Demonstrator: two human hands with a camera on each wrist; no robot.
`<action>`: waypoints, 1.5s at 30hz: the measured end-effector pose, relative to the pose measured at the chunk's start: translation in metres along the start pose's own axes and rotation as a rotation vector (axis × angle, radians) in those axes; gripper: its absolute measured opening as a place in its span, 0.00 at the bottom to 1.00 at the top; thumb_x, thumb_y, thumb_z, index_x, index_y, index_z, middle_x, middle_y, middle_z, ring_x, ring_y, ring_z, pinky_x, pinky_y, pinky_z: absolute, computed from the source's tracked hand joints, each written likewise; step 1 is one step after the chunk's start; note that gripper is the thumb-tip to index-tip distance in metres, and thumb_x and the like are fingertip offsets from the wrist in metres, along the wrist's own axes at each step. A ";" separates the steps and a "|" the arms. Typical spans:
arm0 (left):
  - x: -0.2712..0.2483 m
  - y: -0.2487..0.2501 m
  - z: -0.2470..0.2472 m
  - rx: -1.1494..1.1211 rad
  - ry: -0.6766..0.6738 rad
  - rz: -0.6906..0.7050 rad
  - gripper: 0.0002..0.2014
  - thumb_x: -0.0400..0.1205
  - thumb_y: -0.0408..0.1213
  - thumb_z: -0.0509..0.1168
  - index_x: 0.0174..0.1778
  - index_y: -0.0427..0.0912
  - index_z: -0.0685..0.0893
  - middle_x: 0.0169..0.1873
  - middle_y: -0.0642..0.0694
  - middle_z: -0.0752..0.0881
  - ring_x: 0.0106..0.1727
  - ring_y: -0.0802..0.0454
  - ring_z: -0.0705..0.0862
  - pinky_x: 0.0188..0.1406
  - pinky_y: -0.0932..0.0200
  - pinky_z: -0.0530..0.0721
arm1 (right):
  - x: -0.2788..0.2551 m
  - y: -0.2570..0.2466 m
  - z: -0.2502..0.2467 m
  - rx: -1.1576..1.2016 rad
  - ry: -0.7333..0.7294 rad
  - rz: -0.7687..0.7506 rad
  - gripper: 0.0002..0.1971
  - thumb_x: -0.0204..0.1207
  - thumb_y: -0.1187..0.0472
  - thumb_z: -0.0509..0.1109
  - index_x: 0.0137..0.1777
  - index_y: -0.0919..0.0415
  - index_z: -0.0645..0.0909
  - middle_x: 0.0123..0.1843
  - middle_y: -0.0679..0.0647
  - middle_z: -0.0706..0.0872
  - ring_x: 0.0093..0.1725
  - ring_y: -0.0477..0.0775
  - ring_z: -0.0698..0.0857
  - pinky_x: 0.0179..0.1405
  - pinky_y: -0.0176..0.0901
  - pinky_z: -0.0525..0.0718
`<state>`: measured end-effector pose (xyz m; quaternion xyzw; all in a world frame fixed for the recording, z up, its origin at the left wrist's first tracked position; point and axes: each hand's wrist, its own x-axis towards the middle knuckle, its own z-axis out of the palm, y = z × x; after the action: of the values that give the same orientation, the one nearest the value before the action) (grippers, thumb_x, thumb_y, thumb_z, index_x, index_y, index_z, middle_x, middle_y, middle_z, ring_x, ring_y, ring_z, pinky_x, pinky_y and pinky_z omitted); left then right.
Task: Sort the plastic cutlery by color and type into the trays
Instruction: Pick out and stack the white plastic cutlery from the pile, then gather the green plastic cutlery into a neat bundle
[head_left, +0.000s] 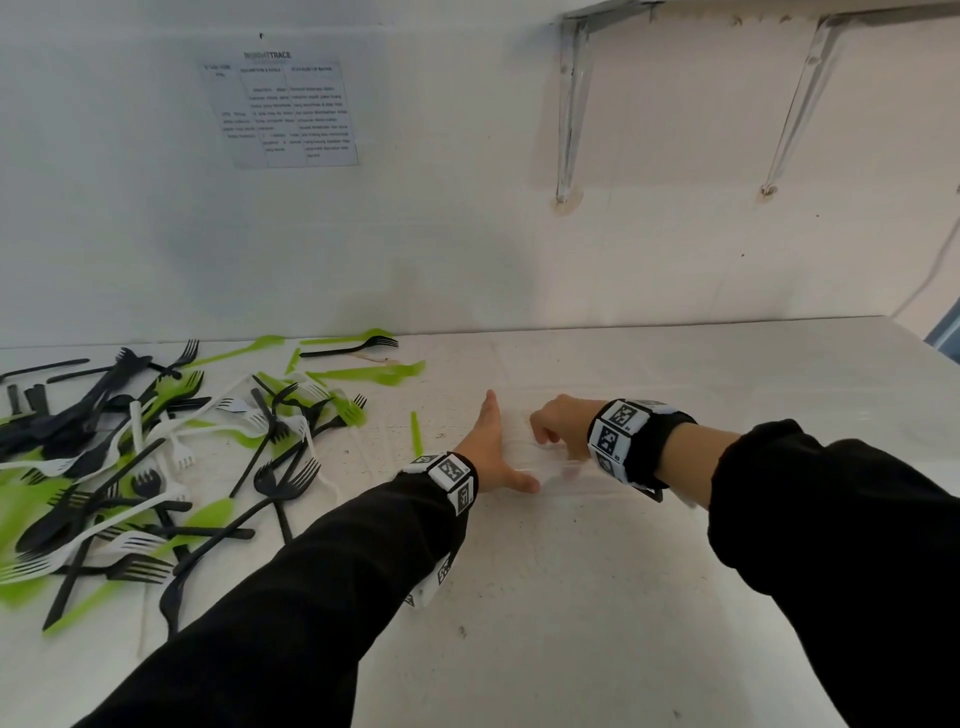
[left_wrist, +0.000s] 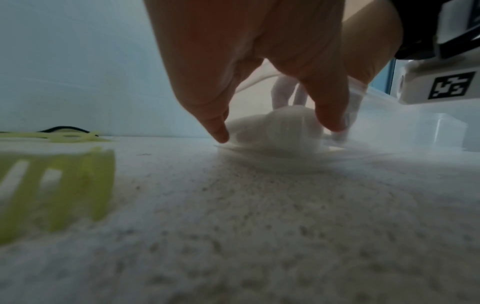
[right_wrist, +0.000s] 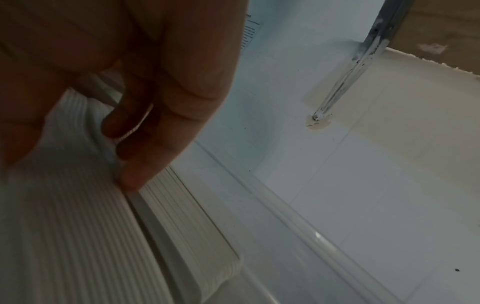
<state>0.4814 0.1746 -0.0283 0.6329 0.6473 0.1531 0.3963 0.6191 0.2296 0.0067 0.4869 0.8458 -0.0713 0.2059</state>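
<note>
A clear, ribbed plastic tray (head_left: 540, 470) lies on the white table between my hands. My left hand (head_left: 498, 447) lies against the tray's left end with straight fingers and the thumb spread along its near side. In the left wrist view its fingertips (left_wrist: 219, 135) touch the tray's corner (left_wrist: 285, 131). My right hand (head_left: 550, 423) reaches into the tray from above, its fingers (right_wrist: 140, 164) curled round a ribbed wall (right_wrist: 78, 226). A mixed pile of black, white and green plastic cutlery (head_left: 156, 457) lies to the left of both hands.
A short green piece (head_left: 415, 434) lies just left of my left hand. Green knives (head_left: 374, 374) and a black fork (head_left: 358, 347) lie near the back wall. A blurred green fork (left_wrist: 57, 185) is close to my left wrist. Shelf brackets (head_left: 571, 104) hang above.
</note>
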 end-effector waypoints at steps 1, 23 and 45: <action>0.000 0.000 0.000 -0.005 -0.004 -0.002 0.66 0.68 0.40 0.80 0.79 0.43 0.27 0.83 0.42 0.48 0.82 0.47 0.56 0.78 0.57 0.58 | 0.004 0.004 0.002 0.006 0.002 0.013 0.25 0.72 0.60 0.75 0.69 0.59 0.74 0.59 0.56 0.79 0.63 0.57 0.80 0.60 0.44 0.78; -0.004 -0.004 0.001 -0.084 -0.026 -0.032 0.65 0.69 0.37 0.79 0.79 0.49 0.26 0.81 0.38 0.60 0.79 0.42 0.65 0.76 0.51 0.65 | 0.025 0.008 0.017 -0.198 0.016 0.001 0.30 0.76 0.55 0.70 0.77 0.55 0.66 0.73 0.54 0.74 0.73 0.56 0.75 0.70 0.43 0.71; -0.026 0.009 0.001 -0.024 0.033 -0.060 0.60 0.71 0.30 0.76 0.81 0.40 0.32 0.83 0.38 0.50 0.82 0.43 0.54 0.79 0.52 0.58 | 0.009 -0.007 0.010 -0.056 -0.012 0.039 0.34 0.83 0.51 0.60 0.83 0.55 0.48 0.83 0.52 0.60 0.81 0.52 0.63 0.76 0.36 0.60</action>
<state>0.4851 0.1511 -0.0140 0.6055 0.6707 0.1594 0.3975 0.6123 0.2301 -0.0063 0.4971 0.8365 -0.0464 0.2260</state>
